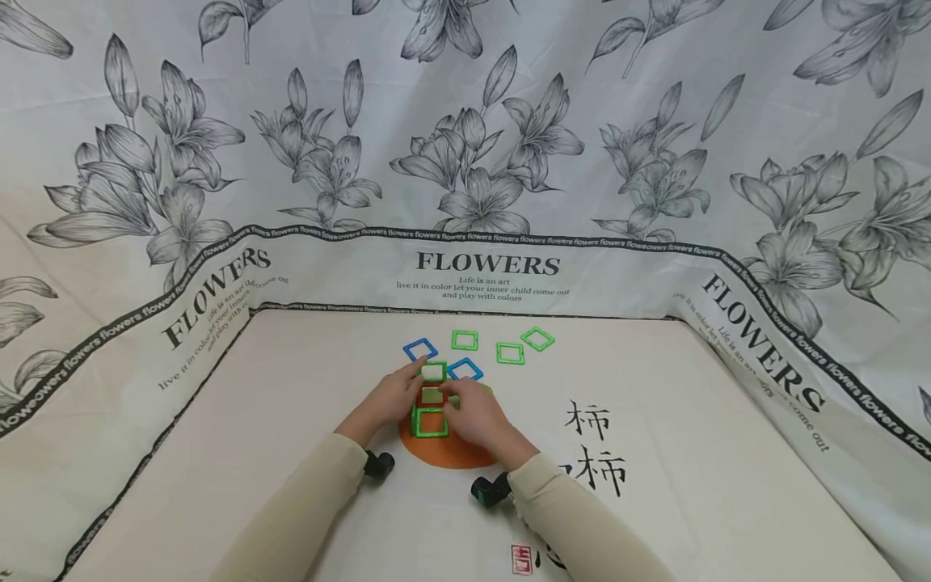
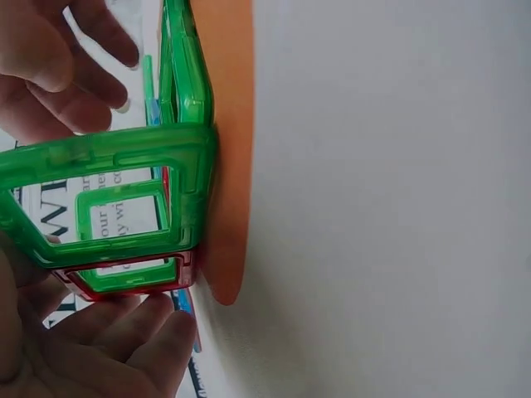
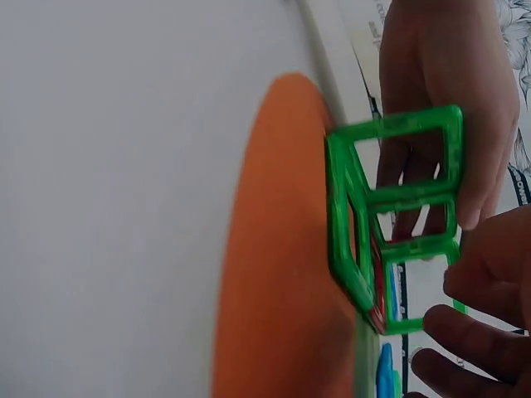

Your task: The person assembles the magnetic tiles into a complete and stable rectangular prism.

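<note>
Square magnetic tile frames in green and red stand joined as a small box-like structure [image 1: 431,423] on an orange printed circle [image 1: 454,457]. My left hand [image 1: 391,398] holds the structure from its left side; in the left wrist view its fingers [image 2: 153,340] lie along the red tile [image 2: 187,269], with the thumb partly hidden behind the green tile [image 2: 195,186]. Over on the right side, my right hand [image 1: 476,412] has its fingers loosely bent near the top tiles. The right wrist view shows its fingertips close to a green tile [image 3: 406,326]; contact is unclear.
Behind the structure lie a blue tile [image 1: 420,349], another blue tile [image 1: 465,369], and green tiles [image 1: 465,340] [image 1: 510,353] [image 1: 538,339]. Black printed characters [image 1: 596,470] mark the tabletop cloth on the right. A flowered curtain [image 1: 487,194] surrounds the table.
</note>
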`<state>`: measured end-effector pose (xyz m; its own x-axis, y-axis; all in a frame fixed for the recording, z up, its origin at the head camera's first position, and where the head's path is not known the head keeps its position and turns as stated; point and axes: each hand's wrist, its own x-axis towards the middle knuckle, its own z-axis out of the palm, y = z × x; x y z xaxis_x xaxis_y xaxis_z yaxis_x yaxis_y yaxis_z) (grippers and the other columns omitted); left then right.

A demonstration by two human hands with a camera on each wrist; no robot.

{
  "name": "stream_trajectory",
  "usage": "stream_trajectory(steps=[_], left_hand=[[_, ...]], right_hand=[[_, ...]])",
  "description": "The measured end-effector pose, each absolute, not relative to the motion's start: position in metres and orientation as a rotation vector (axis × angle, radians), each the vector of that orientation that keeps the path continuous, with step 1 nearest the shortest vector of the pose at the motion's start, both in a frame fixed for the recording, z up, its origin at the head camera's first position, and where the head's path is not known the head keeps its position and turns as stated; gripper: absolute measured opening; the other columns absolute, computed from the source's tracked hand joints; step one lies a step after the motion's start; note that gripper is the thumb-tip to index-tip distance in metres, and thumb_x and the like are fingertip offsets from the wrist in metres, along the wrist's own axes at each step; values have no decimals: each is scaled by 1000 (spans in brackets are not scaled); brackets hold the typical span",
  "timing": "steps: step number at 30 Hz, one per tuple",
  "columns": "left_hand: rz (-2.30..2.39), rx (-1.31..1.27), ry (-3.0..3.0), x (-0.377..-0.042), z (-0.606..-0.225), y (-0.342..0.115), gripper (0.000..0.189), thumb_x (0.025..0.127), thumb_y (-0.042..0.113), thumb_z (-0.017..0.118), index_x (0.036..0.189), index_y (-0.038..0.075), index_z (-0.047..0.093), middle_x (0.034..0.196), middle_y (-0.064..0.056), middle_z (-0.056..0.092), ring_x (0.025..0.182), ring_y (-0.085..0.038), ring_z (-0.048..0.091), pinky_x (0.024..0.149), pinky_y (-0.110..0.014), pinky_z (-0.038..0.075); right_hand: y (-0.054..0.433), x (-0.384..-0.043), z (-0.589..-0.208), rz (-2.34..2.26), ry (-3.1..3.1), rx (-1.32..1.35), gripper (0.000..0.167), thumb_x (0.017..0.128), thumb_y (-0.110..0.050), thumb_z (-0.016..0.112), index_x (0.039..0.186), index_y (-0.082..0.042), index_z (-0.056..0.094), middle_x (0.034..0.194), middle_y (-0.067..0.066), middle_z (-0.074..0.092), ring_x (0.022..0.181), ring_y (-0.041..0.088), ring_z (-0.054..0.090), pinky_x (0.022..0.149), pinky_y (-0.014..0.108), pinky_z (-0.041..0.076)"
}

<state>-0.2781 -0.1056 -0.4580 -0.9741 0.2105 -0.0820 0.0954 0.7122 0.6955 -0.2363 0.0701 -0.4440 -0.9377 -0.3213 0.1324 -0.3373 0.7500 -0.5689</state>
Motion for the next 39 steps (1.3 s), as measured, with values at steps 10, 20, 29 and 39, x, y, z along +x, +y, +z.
stream_trajectory(steps=[10,20,29,39], left_hand=[[1104,227,2770,-278,-459,-102,51,105,31,36,154,22,27,157,-6,34,146,-27,30,117,-49,30],[1104,211,2768,-278,-459,-101,51,105,31,35,154,23,26,157,-6,34,146,-27,30,117,-49,30],[1100,241,2783,-276,-457,-102,51,105,30,35,154,21,27,157,-7,34,146,-27,30,118,-48,29],[1079,247,2793,-277,-458,-102,51,105,31,35,155,22,26,156,-8,35,146,-28,31,117,-48,30]], right_hand=[[83,-258,-442,638,-2960,578,33,88,-13,60,120,-7,68,118,11,66,109,27,60,95,44,52],[92,-280,-445,572,-3016,495,34,87,-9,58,119,-10,69,113,9,64,96,22,57,86,38,53],[95,-290,-448,563,-3064,452,31,89,-9,59,118,-10,70,117,6,65,104,23,59,94,39,52],[97,-298,-448,553,-3102,413,31,89,-4,57,114,-12,72,118,7,66,104,22,60,95,39,52]])
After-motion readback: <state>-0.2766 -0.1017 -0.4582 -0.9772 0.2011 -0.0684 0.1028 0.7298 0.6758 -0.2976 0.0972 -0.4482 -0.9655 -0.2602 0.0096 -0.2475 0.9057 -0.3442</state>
